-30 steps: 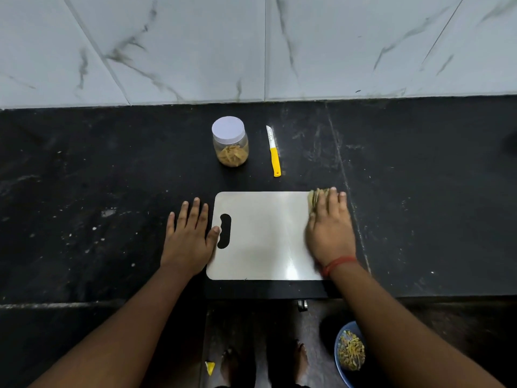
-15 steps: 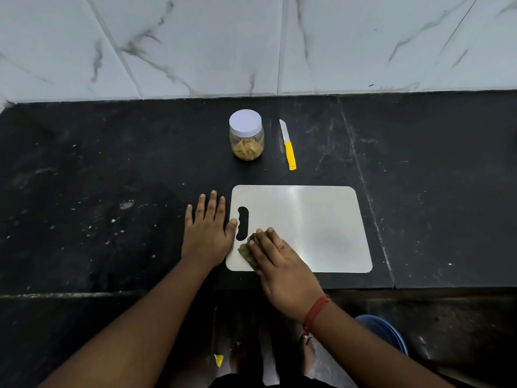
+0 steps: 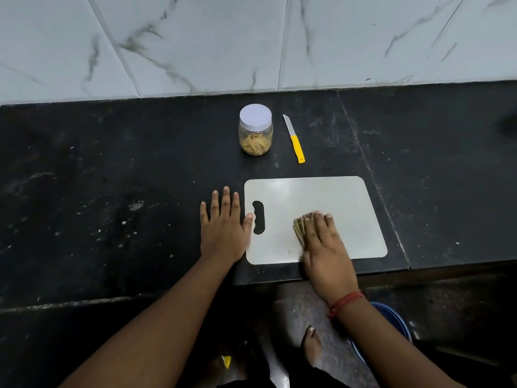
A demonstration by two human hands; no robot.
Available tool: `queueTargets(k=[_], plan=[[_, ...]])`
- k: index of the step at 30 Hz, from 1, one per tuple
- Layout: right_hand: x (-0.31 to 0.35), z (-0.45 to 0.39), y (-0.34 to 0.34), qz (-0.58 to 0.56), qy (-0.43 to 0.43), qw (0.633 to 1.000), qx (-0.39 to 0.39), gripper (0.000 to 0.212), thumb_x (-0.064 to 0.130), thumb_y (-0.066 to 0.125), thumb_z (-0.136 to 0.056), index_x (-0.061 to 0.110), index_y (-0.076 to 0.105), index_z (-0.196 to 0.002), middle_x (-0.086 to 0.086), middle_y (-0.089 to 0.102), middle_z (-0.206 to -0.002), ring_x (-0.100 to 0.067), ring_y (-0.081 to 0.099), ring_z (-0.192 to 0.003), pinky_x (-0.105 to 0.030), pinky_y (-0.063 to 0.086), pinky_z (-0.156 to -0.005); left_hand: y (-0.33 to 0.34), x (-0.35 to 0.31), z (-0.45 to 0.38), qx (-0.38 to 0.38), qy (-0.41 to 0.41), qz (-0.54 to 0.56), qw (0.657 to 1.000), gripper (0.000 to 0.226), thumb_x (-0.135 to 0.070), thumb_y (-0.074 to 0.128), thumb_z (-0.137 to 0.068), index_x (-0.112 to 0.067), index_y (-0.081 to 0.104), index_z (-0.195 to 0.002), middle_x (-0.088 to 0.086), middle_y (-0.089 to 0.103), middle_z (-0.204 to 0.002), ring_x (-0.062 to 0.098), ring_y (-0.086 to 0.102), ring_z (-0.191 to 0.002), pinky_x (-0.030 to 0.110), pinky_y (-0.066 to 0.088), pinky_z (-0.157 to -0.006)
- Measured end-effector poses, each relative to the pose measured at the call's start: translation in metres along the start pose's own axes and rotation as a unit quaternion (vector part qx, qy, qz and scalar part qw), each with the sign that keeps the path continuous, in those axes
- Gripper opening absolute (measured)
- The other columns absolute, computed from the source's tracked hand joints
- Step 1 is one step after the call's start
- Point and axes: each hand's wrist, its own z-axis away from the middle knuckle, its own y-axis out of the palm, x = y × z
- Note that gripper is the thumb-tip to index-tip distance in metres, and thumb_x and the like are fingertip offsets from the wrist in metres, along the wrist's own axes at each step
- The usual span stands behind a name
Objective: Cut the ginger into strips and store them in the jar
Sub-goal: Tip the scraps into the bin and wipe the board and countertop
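Pressing a folded greenish cloth (image 3: pixel 298 226) onto the white plastic cutting board (image 3: pixel 349 214), the right hand (image 3: pixel 324 247) lies flat; the left hand (image 3: pixel 223 228) rests spread on the black table (image 3: pixel 112 191).

Glossy white plastic cutting board (image 3: pixel 321 197), clear plastic jar (image 3: pixel 255 138), scuffed black stone counter (image 3: pixel 112 177)

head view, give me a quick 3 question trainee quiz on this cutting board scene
1. True or false: the jar has its lid on.
2. What lies under the right hand on the cutting board? A) knife B) folded cloth C) ginger root
3. Fill in: the knife has a ____ handle.

Key: 1 true; the white lid is on and ginger strips show inside. 2 B; the cloth sits under flat fingers. 3 yellow. The left hand rests flat on the counter, its thumb touching the board's edge.
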Motion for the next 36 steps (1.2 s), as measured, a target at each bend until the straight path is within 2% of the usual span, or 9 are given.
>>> queueTargets(k=[4,8,13,16,18,22,24,30,36], plan=[[-0.009,0.004,-0.001,0.057,-0.124,0.989,0.059,0.068,0.026,0.038,-0.084,0.014,0.031,-0.150,-0.008,0.019,-0.159,-0.028,0.015,-0.147,-0.035,0.014,-0.120,0.001,0.002,0.002,-0.006,0.002,0.005,1.000,0.073,-0.055,0.015,-0.101,-0.012,0.036,-0.156,0.012,0.026,-0.166,0.033,0.019,-0.154,0.058,0.015,-0.123],[-0.031,-0.005,-0.001,0.059,0.133,0.989,-0.005,0.068,0.025,0.024,-0.084,0.009,0.028,-0.150,-0.018,0.023,-0.156,-0.039,0.013,-0.145,-0.045,0.015,-0.120,0.000,0.003,0.002,-0.009,0.004,0.003,1.000,0.074,-0.055,0.011,-0.101,-0.012,0.031,-0.158,0.011,0.023,-0.167,0.032,0.015,-0.155,0.057,0.011,-0.124],[0.031,0.025,0.015,0.031,-0.179,0.981,0.063,0.070,0.022,0.045,-0.086,0.015,0.025,-0.152,-0.009,0.015,-0.160,-0.028,0.007,-0.148,-0.038,0.010,-0.121,0.000,0.002,0.002,-0.009,0.009,0.001,1.000,0.075,-0.055,0.009,-0.100,-0.012,0.030,-0.159,0.011,0.022,-0.167,0.032,0.013,-0.155,0.056,0.010,-0.124],[0.017,0.023,0.011,0.032,-0.248,0.964,0.085,0.067,0.023,0.045,-0.086,0.018,0.029,-0.151,-0.003,0.014,-0.160,-0.022,0.006,-0.149,-0.035,0.011,-0.121,0.000,0.002,0.001,-0.008,0.013,0.000,1.000,0.075,-0.055,0.008,-0.101,-0.012,0.029,-0.159,0.011,0.021,-0.167,0.032,0.013,-0.156,0.056,0.010,-0.124],[-0.006,0.019,0.007,0.003,-0.188,0.979,0.077,0.068,0.018,0.043,-0.083,0.019,0.032,-0.150,-0.001,0.018,-0.160,-0.021,0.010,-0.148,-0.035,0.017,-0.120,0.000,0.003,0.001,-0.007,0.012,-0.001,1.000,0.075,-0.055,0.008,-0.101,-0.012,0.029,-0.159,0.011,0.021,-0.167,0.032,0.013,-0.156,0.056,0.010,-0.124],[-0.053,0.015,-0.012,-0.046,0.151,0.987,-0.035,0.066,0.006,0.051,-0.084,0.014,0.035,-0.148,-0.009,0.023,-0.158,-0.029,0.013,-0.147,-0.045,0.025,-0.117,-0.001,0.002,0.002,-0.010,0.010,0.000,1.000,0.075,-0.055,0.008,-0.101,-0.012,0.030,-0.158,0.011,0.022,-0.167,0.032,0.013,-0.155,0.056,0.010,-0.124],[-0.050,0.013,-0.012,-0.008,0.188,0.980,-0.070,0.063,0.003,0.054,-0.083,0.003,0.039,-0.144,-0.019,0.029,-0.153,-0.037,0.016,-0.143,-0.049,0.026,-0.116,-0.001,0.002,0.002,-0.013,0.008,0.005,1.000,0.075,-0.055,0.009,-0.101,-0.012,0.032,-0.158,0.012,0.023,-0.167,0.032,0.014,-0.155,0.056,0.010,-0.124],[-0.013,0.015,0.005,0.024,-0.164,0.984,0.067,0.066,0.025,0.036,-0.088,0.019,0.025,-0.152,-0.002,0.013,-0.161,-0.022,0.007,-0.149,-0.035,0.012,-0.121,0.000,0.002,0.002,-0.009,0.008,-0.005,1.000,0.074,-0.055,0.012,-0.101,-0.012,0.032,-0.157,0.012,0.024,-0.166,0.033,0.016,-0.155,0.056,0.012,-0.124],[-0.092,0.008,-0.015,-0.018,0.232,0.971,-0.057,0.061,0.013,0.039,-0.087,0.011,0.035,-0.147,-0.015,0.023,-0.157,-0.034,0.014,-0.146,-0.041,0.017,-0.120,-0.001,0.002,0.002,-0.012,0.007,-0.008,1.000,0.071,-0.053,0.014,-0.103,-0.012,0.032,-0.157,0.012,0.024,-0.166,0.033,0.016,-0.155,0.056,0.011,-0.124]])
